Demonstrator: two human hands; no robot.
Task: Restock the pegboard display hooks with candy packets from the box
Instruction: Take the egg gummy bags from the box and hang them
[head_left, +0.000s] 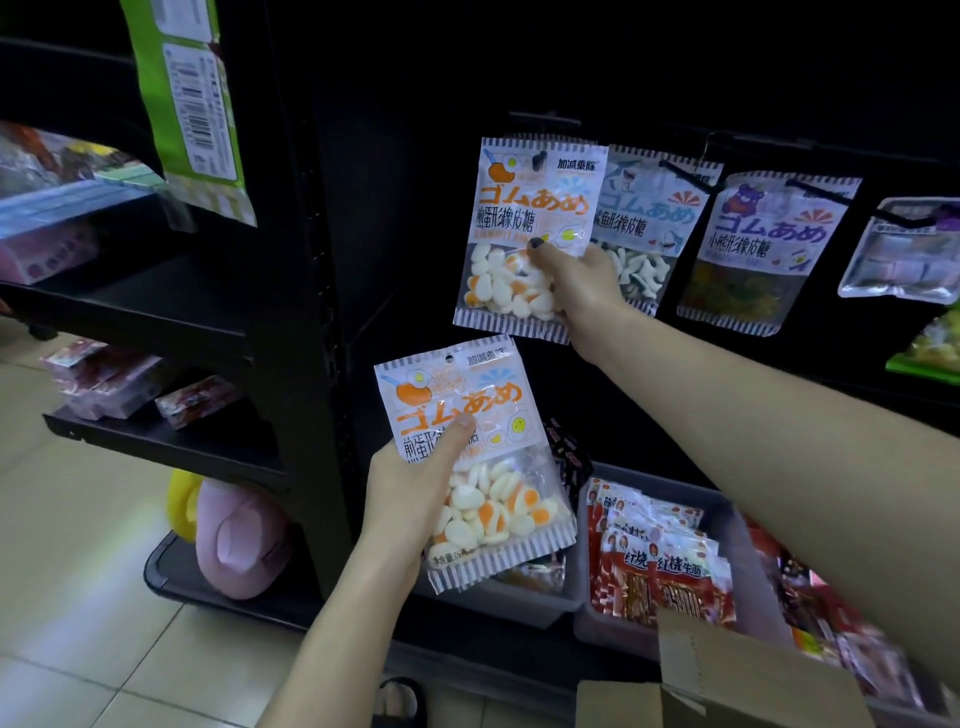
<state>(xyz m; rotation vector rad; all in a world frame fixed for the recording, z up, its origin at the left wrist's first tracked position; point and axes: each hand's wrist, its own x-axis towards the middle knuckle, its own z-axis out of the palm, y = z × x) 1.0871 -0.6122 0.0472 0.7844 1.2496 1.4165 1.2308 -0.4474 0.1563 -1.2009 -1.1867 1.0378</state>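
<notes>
Two egg-candy packets are showing, one in each hand. The upper packet (524, 234) is hanging upright against the black pegboard (415, 208), its long axis running up and down, and a hook (540, 158) is passing through the hole at its top edge. The right hand (576, 283) is gripping this packet at its lower right side, thumb on the front, fingers behind. It seems the packet is just now being seated on the hook.

The lower packet (467, 457) is lying below and a little to the left of the upper one, well apart from the hook. It is tilted, its top hole pointing up and slightly left. The left hand (410, 499) is holding it from the left side, thumb pressing on the front.

For the next packet, the hole must be travelling up and to the right to meet the same hook, so the left hand is the nearer one.

To the right, a shark packet (644, 223) and a bear packet (763, 249) are hanging on their own hooks. The box (727, 680) is sitting at the lower right.
</notes>
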